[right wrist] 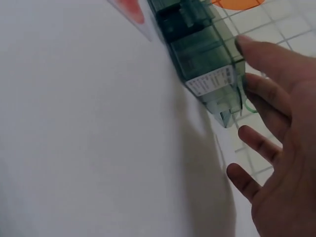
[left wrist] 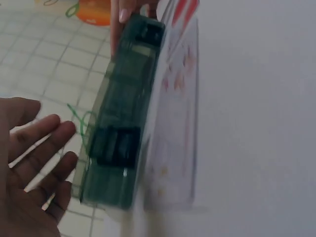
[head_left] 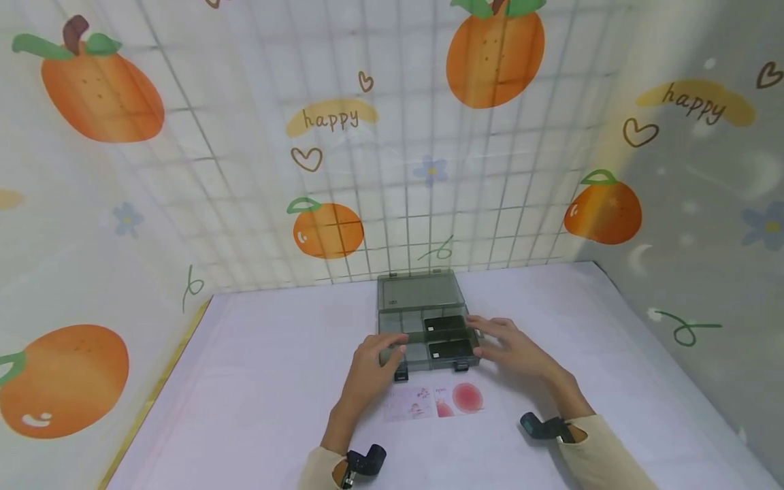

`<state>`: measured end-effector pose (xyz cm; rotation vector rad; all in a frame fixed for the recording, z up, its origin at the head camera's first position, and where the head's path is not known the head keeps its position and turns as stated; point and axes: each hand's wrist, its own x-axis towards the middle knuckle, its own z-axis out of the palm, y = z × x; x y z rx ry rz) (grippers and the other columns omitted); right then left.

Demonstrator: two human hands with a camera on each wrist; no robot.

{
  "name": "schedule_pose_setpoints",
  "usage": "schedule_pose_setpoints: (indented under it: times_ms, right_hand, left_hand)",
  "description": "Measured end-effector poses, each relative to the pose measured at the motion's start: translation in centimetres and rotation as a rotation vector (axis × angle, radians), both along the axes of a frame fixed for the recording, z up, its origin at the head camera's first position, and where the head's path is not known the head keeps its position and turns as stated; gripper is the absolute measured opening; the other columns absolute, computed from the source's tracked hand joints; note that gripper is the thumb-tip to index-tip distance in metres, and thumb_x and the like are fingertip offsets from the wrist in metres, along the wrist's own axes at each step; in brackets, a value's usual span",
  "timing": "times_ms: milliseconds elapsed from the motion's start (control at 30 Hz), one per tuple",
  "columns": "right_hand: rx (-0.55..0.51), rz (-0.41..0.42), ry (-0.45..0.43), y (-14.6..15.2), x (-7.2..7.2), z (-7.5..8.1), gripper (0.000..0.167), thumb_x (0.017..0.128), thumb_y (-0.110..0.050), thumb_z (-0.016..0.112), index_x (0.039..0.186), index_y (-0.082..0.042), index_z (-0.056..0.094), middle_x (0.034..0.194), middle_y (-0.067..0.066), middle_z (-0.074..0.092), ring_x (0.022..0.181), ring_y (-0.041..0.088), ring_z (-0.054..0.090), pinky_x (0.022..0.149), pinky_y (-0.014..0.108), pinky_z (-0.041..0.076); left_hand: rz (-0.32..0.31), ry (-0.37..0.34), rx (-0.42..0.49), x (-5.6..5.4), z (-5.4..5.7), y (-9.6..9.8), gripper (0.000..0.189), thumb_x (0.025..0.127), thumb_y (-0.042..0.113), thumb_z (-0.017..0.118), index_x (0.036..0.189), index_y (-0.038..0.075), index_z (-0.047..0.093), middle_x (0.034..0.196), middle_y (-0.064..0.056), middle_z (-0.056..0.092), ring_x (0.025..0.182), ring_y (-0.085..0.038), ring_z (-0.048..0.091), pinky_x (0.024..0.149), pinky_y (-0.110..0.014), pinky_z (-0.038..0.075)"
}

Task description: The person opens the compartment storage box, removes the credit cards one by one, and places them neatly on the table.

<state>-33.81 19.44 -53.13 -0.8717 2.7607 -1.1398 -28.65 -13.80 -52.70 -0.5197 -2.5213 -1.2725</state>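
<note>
Box btwn hands, well off tbl side edges.

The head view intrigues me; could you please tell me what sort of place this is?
Probably a small screened-off work area: a fruit-printed curtain hangs behind a pale tabletop, which bears an open compartmented case.

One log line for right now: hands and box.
box: lid open; left hand: relaxed, at left edge; right hand: relaxed, at right edge; two black items: in right compartments
</note>
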Motion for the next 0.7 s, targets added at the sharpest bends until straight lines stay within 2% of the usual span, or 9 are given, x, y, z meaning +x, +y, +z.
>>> schedule_pose_setpoints:
  times_ms: [100, 200, 333, 433, 500, 600, 700]
  right_hand:
    - [-0.01, -0.021, -0.014, 0.0, 0.1, -0.4, 0.065, 0.094, -0.043, 0.069, 0.15, -0.017, 0.049, 0.156, -0.001, 0.041, 0.133, 0.033, 0.037, 0.102, 0.066, 0.036]
    - [-0.024, -0.03, -0.021, 0.1, 0.1, -0.7, 0.064, 0.094, -0.041, 0.069, 0.151, -0.019, 0.048, 0.157, -0.002, 0.04, 0.132, 0.032, 0.036, 0.101, 0.067, 0.036]
    - [-0.022, -0.039, -0.023, 0.1, 0.0, -0.9, 0.064, 0.095, -0.041, 0.069, 0.151, -0.02, 0.048, 0.158, -0.001, 0.038, 0.133, 0.033, 0.036, 0.1, 0.068, 0.035]
    - [-0.023, -0.036, -0.018, 0.1, 0.0, -0.9, 0.064, 0.095, -0.041, 0.069, 0.151, -0.02, 0.048, 0.158, -0.002, 0.038, 0.133, 0.032, 0.036, 0.101, 0.067, 0.036]
    - [-0.029, -0.03, -0.016, 0.1, 0.1, -0.8, 0.064, 0.095, -0.041, 0.069, 0.151, -0.019, 0.048, 0.158, -0.002, 0.038, 0.132, 0.031, 0.036, 0.101, 0.065, 0.036]
    - [-0.027, -0.021, -0.004, 0.1, 0.0, -0.8, 0.063, 0.095, -0.041, 0.069, 0.15, -0.017, 0.048, 0.158, -0.001, 0.038, 0.13, 0.031, 0.038, 0.101, 0.063, 0.036]
    - [-0.025, -0.019, 0.001, 0.1, 0.1, -0.8, 0.063, 0.095, -0.04, 0.069, 0.15, -0.015, 0.049, 0.158, 0.0, 0.038, 0.13, 0.032, 0.038, 0.1, 0.064, 0.037]
  left_hand:
    - [-0.051, -0.047, -0.033, -0.1, 0.4, 1.1, 0.031, 0.102, 0.034, 0.059, 0.126, 0.018, 0.07, 0.124, 0.01, 0.066, 0.109, -0.012, 0.058, 0.095, -0.045, 0.047]
    - [-0.076, -0.068, -0.106, -0.3, 0.8, 2.0, 0.031, 0.103, 0.031, 0.058, 0.126, 0.015, 0.071, 0.125, 0.004, 0.067, 0.115, -0.019, 0.058, 0.1, -0.049, 0.044]
    - [-0.091, -0.061, -0.327, -0.7, 1.0, 3.1, 0.038, 0.105, 0.041, 0.05, 0.127, 0.018, 0.071, 0.129, 0.002, 0.066, 0.122, -0.024, 0.054, 0.105, -0.051, 0.038]
    - [-0.094, -0.048, -0.49, -1.0, 0.7, 3.8, 0.048, 0.106, 0.051, 0.04, 0.127, 0.02, 0.071, 0.13, 0.005, 0.065, 0.12, -0.021, 0.054, 0.103, -0.048, 0.037]
    - [-0.097, -0.043, -0.558, -1.2, 0.5, 4.2, 0.053, 0.106, 0.054, 0.037, 0.127, 0.021, 0.071, 0.129, 0.006, 0.066, 0.116, -0.019, 0.054, 0.1, -0.047, 0.038]
    - [-0.098, -0.042, -0.625, -1.4, 0.5, 4.6, 0.055, 0.105, 0.057, 0.033, 0.127, 0.024, 0.072, 0.128, 0.008, 0.066, 0.114, -0.019, 0.053, 0.098, -0.046, 0.038]
    - [-0.109, -0.052, -0.637, -1.5, 0.6, 5.0, 0.057, 0.105, 0.058, 0.031, 0.127, 0.025, 0.072, 0.128, 0.008, 0.066, 0.114, -0.02, 0.054, 0.097, -0.046, 0.038]
